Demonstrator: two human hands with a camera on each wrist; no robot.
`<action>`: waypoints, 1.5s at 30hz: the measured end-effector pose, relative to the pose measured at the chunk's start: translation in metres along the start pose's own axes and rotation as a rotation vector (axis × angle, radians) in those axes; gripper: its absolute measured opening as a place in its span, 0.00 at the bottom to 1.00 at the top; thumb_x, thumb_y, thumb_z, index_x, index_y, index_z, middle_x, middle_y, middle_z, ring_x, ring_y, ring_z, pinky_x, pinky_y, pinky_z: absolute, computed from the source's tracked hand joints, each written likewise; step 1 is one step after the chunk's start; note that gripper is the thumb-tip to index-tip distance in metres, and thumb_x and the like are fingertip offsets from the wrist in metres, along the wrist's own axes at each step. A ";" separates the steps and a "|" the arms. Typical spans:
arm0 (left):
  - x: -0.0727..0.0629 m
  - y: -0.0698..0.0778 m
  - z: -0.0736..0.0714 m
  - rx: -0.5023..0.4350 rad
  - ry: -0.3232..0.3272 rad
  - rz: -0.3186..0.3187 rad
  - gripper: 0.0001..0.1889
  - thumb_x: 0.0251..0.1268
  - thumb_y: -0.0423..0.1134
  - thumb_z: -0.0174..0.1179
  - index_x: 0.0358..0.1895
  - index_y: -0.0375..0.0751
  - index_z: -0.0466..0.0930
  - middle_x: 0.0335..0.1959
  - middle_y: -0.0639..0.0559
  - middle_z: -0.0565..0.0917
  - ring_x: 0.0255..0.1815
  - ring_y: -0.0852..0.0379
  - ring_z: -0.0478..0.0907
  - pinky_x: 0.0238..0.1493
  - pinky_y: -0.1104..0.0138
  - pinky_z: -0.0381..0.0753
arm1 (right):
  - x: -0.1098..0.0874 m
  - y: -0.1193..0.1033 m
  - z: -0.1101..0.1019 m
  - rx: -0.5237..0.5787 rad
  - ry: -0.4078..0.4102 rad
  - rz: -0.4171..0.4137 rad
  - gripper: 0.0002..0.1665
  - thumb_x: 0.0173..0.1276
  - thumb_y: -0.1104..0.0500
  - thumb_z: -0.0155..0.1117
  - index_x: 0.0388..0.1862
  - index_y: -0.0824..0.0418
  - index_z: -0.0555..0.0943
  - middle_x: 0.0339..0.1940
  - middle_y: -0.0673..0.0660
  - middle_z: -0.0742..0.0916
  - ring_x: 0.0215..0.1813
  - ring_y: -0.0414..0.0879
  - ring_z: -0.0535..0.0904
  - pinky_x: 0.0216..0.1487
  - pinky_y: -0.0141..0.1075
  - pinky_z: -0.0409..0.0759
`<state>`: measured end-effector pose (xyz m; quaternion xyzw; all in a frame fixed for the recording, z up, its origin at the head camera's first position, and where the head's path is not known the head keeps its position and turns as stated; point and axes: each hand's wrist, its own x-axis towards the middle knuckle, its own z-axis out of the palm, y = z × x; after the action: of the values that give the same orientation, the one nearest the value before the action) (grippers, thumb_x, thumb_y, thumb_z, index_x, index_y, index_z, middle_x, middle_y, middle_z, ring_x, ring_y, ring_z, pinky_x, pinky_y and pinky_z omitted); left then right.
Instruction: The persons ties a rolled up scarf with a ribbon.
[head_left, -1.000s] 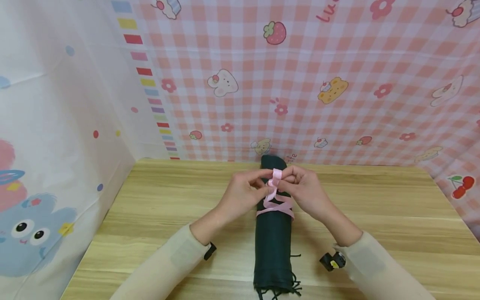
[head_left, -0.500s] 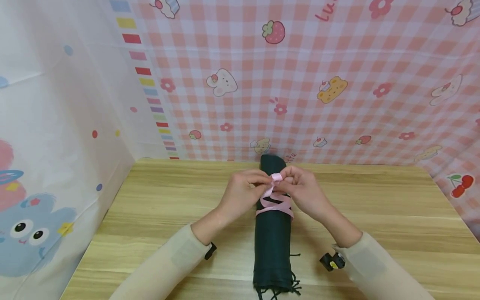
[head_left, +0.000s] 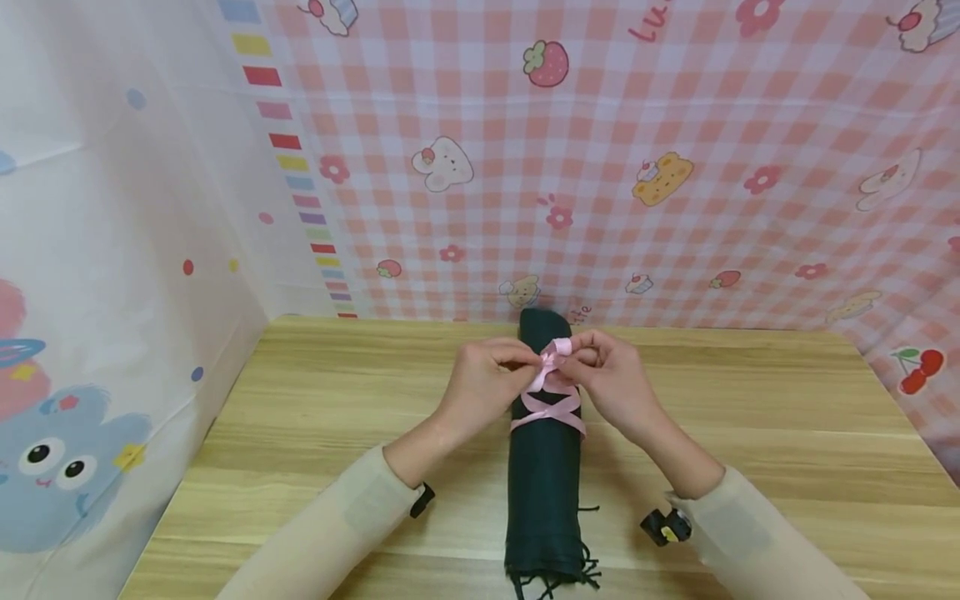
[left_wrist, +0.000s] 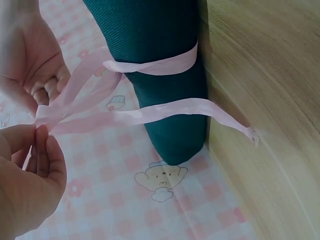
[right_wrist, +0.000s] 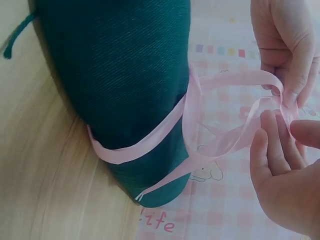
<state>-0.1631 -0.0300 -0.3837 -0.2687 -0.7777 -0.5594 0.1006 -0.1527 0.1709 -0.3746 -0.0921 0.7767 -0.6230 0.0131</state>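
Observation:
A dark green rolled scarf (head_left: 543, 500) with a fringed near end lies lengthwise on the wooden table. Pink ribbon (head_left: 557, 410) is wrapped round it, with crossing strands on top. Above the roll, my left hand (head_left: 487, 379) pinches the gathered ribbon (left_wrist: 42, 112) between thumb and fingertips. On the other side, my right hand (head_left: 615, 375) holds a ribbon loop (head_left: 559, 346) with thumb and index finger. In the right wrist view, the ribbon loops (right_wrist: 265, 100) run from the scarf to both hands' fingertips. A loose ribbon end (left_wrist: 250, 132) hangs across the scarf's far part.
The wooden table (head_left: 300, 467) meets a pink checked cloth (head_left: 480, 100) hanging at its back edge, close to the scarf's far end. A white patterned curtain (head_left: 112, 208) hangs at the left. Black camera mounts (head_left: 666, 527) sit at the wrists.
The standing ribbon loop between the hands was drawn down and flattened, then raised again and tipped toward the right hand. Both hands stay nearly in place, still holding the ribbon.

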 end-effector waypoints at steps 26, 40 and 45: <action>0.003 0.002 -0.004 -0.112 -0.001 -0.155 0.03 0.66 0.28 0.70 0.37 0.36 0.93 0.36 0.49 0.91 0.35 0.57 0.84 0.37 0.67 0.87 | 0.001 0.035 0.006 -0.722 0.167 -0.876 0.29 0.49 0.64 0.86 0.51 0.67 0.85 0.53 0.65 0.87 0.57 0.63 0.80 0.57 0.58 0.75; 0.006 0.001 -0.004 -0.298 0.002 -0.364 0.05 0.65 0.34 0.74 0.41 0.36 0.93 0.39 0.48 0.92 0.41 0.53 0.88 0.45 0.64 0.88 | -0.007 0.046 0.014 -0.736 0.168 -0.876 0.25 0.56 0.66 0.81 0.54 0.69 0.86 0.51 0.64 0.88 0.51 0.60 0.83 0.51 0.54 0.80; 0.006 0.001 -0.004 -0.359 -0.002 -0.415 0.06 0.65 0.32 0.73 0.42 0.34 0.93 0.41 0.46 0.91 0.43 0.51 0.88 0.48 0.63 0.88 | -0.009 0.046 0.019 -0.729 0.210 -0.859 0.26 0.55 0.72 0.80 0.55 0.72 0.85 0.46 0.65 0.87 0.45 0.58 0.84 0.45 0.50 0.86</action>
<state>-0.1684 -0.0317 -0.3789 -0.1174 -0.7047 -0.6966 -0.0661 -0.1470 0.1633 -0.4247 -0.3357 0.8313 -0.2699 -0.3513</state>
